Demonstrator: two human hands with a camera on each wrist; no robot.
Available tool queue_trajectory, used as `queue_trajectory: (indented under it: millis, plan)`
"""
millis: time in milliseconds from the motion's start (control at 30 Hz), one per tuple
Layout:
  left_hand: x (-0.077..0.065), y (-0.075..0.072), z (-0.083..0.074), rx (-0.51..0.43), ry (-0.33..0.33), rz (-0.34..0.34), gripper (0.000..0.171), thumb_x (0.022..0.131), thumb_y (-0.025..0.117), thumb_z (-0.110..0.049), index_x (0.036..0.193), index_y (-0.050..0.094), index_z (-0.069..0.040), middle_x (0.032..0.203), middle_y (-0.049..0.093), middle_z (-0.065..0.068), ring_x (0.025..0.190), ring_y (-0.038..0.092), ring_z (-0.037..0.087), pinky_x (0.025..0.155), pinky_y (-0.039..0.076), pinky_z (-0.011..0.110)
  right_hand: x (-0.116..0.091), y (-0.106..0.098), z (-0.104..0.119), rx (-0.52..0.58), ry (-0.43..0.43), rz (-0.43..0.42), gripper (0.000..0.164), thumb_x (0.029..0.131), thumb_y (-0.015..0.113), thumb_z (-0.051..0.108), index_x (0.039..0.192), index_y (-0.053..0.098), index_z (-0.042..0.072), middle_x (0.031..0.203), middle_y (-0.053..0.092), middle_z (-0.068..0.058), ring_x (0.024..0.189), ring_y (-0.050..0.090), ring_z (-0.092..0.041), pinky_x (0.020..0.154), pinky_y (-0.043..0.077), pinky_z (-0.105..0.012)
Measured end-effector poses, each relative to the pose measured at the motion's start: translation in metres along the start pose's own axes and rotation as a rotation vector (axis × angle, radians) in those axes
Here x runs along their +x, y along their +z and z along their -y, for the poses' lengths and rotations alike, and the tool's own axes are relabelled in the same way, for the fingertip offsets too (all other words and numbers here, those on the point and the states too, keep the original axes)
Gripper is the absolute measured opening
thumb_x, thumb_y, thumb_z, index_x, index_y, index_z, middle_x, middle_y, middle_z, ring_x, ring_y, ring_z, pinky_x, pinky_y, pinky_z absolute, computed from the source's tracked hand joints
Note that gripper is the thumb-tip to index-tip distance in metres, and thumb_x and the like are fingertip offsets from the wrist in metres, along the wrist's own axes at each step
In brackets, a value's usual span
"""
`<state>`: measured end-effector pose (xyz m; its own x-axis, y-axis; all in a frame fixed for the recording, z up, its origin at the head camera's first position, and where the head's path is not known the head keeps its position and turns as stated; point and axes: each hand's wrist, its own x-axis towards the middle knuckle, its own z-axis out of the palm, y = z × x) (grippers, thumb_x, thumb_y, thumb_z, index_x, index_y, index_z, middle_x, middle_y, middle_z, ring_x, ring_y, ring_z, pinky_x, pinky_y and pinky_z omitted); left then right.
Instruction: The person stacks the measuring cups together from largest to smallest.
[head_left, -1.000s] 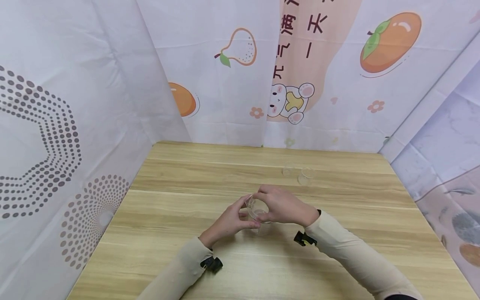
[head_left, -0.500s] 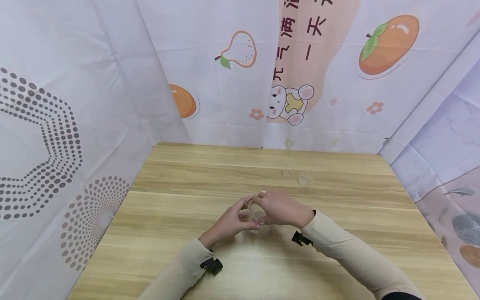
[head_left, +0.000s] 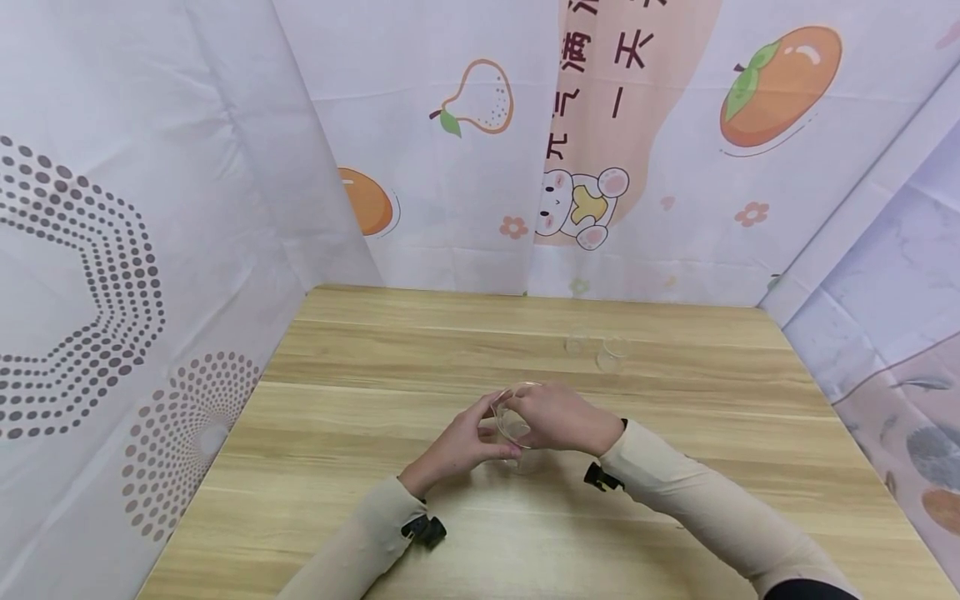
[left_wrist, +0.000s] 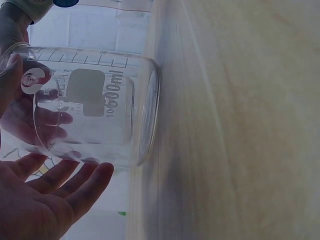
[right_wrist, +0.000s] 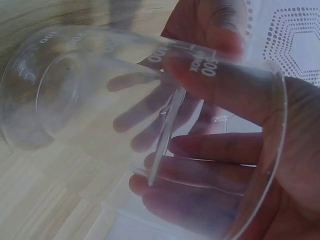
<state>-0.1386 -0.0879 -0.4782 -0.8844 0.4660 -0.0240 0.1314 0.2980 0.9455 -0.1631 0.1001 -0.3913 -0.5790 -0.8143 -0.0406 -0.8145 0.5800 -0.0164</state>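
Observation:
A large clear glass beaker point(left_wrist: 87, 85), marked 600 ml, stands upright near the middle of the table in the head view. My left hand point(head_left: 461, 443) grips its left side, thumb near and fingers spread along the far wall. A smaller clear beaker sits inside it, its rim point(right_wrist: 162, 145) showing through the large wall in the right wrist view. My right hand point(head_left: 564, 417) reaches in over the large rim and pinches the smaller beaker by its rim, thumb on one side and fingers on the other. In the left wrist view those fingers show through the glass.
Two small clear glass vessels, a tiny one point(head_left: 577, 340) and a slightly bigger one point(head_left: 611, 354), stand at the back right of the wooden table point(head_left: 360, 358). Printed curtains point(head_left: 450, 208) hang behind the table and along both sides.
My right hand has moved down and slightly left, deeper into the large beaker. My left hand and the large beaker have stayed in place.

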Motion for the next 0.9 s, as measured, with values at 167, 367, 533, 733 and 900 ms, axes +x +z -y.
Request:
queue_trajectory:
  millis: [167,367,533,733,900]
  plan:
    - [0.0005,0.0004,0.0004,0.004,-0.005,-0.001,0.089,0.081,0.079,-0.034,0.153,0.029,-0.017,0.157,0.036,0.004,0.133,0.048,0.038,0.103,0.051,0.045,0.0002,0.0010,-0.0012,0.007,-0.007,-0.014,0.055,0.075,0.083,0.036,0.119,0.067,0.008,0.110,0.072,-0.006,0.097,0.069,-0.020,0.081,0.060,-0.035]
    - [0.0001,0.0000,0.0001,-0.003,-0.009,0.007,0.088,0.082,0.079,-0.033,0.153,0.029,-0.018,0.156,0.036,0.007,0.127,0.053,0.041,0.102,0.052,0.047,0.0016,0.0026,-0.0012,0.001,-0.025,-0.019,0.052,0.074,0.084,0.034,0.116,0.067,0.008,0.104,0.072,-0.006,0.091,0.069,-0.020,0.076,0.060,-0.035]
    - [-0.0015,-0.0001,-0.0025,-0.013,-0.025,0.013,0.089,0.082,0.079,-0.031,0.153,0.028,-0.019,0.156,0.037,0.010,0.123,0.057,0.042,0.101,0.052,0.048,0.0028,0.0030,-0.0003,0.021,-0.017,-0.009,0.047,0.075,0.084,0.033,0.112,0.068,0.008,0.104,0.072,-0.007,0.091,0.069,-0.020,0.076,0.060,-0.035]
    - [-0.0013,0.0002,-0.0023,-0.009,-0.027,0.011,0.089,0.081,0.080,-0.032,0.153,0.028,-0.020,0.155,0.038,0.012,0.124,0.056,0.041,0.101,0.052,0.048,0.0052,0.0029,0.0003,0.049,0.001,0.003,0.043,0.075,0.083,0.033,0.107,0.069,0.009,0.104,0.073,-0.006,0.091,0.069,-0.020,0.076,0.060,-0.037]
    - [-0.0002,0.0001,-0.0001,0.003,-0.031,0.012,0.091,0.081,0.079,-0.035,0.153,0.028,-0.017,0.154,0.038,0.012,0.124,0.056,0.041,0.101,0.052,0.047,0.0067,0.0039,-0.0001,0.042,-0.007,0.007,0.041,0.075,0.082,0.033,0.106,0.069,0.010,0.105,0.073,-0.006,0.092,0.069,-0.020,0.076,0.060,-0.037]
